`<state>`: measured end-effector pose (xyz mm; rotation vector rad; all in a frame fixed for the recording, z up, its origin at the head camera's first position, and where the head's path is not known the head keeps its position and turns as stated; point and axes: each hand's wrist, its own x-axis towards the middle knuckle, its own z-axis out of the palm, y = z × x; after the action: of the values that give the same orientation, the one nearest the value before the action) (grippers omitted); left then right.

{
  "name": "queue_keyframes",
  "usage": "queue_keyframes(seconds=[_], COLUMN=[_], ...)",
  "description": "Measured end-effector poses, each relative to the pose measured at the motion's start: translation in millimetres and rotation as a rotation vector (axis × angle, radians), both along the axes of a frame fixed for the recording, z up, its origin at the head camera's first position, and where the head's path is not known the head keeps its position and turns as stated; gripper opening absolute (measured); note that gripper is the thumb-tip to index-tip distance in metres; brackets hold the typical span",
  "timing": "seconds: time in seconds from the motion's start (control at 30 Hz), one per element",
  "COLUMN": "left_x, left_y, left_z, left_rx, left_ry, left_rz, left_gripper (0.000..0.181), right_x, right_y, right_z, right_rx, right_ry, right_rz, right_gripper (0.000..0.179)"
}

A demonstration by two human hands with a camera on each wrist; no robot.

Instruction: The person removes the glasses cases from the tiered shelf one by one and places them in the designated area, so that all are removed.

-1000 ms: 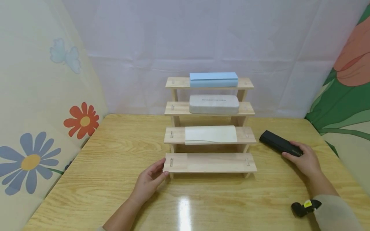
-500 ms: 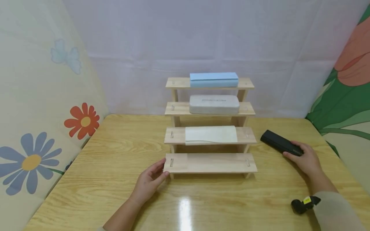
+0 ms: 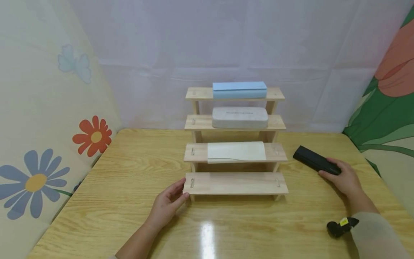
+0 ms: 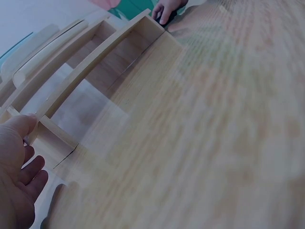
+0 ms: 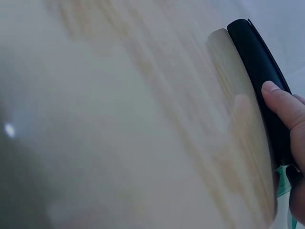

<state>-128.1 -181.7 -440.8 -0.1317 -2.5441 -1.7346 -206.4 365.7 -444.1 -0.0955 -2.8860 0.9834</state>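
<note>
A four-step wooden display stand point(image 3: 236, 183) stands mid-table. At its lowest step, my left hand point(image 3: 165, 205) grips the left end, thumb on the front corner and fingers along the side. The left wrist view shows the thumb of that hand point(image 4: 16, 162) against the stand's end. To the right of the stand, my right hand point(image 3: 345, 180) holds the near end of a black glasses case point(image 3: 312, 158) lying slanted close to the tabletop. In the right wrist view the thumb lies along the black case point(image 5: 257, 62); the other fingers are mostly hidden behind it.
On the stand's upper steps sit a light-blue case point(image 3: 239, 90), a pale-grey glasses case point(image 3: 240, 118) and a cream folded case point(image 3: 236, 151). The bottom step is bare wood. A white cloth point(image 3: 161, 43) hangs behind the wood-grain table point(image 3: 139, 154).
The right hand and the black glasses case have shifted very slightly to the right. My left hand stays at the stand's lowest step.
</note>
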Motion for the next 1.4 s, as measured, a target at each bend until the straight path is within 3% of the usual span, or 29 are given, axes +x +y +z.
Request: queue_keyframes(seconds=[0.4,0.7,1.4], left_x=[0.4,0.2,-1.0], left_y=[1.0,0.4,0.4], left_z=[-0.3,-1.5,-1.7], left_rx=[-0.001,0.005,-0.001], left_ry=[-0.005,-0.005,0.019], left_rz=[0.002,-0.004,0.009], left_gripper=[0.049,0.049,0.049], right_x=[0.4,4.1,7.3], right_y=[0,-4,-21], right_z=[1.4,7.0,31.4], right_rx=[-0.013,-0.094,-0.160], right_ry=[-0.035,-0.073,-0.012], right_rz=[-0.030,-0.070,-0.030], right_gripper=[0.081,0.087,0.083])
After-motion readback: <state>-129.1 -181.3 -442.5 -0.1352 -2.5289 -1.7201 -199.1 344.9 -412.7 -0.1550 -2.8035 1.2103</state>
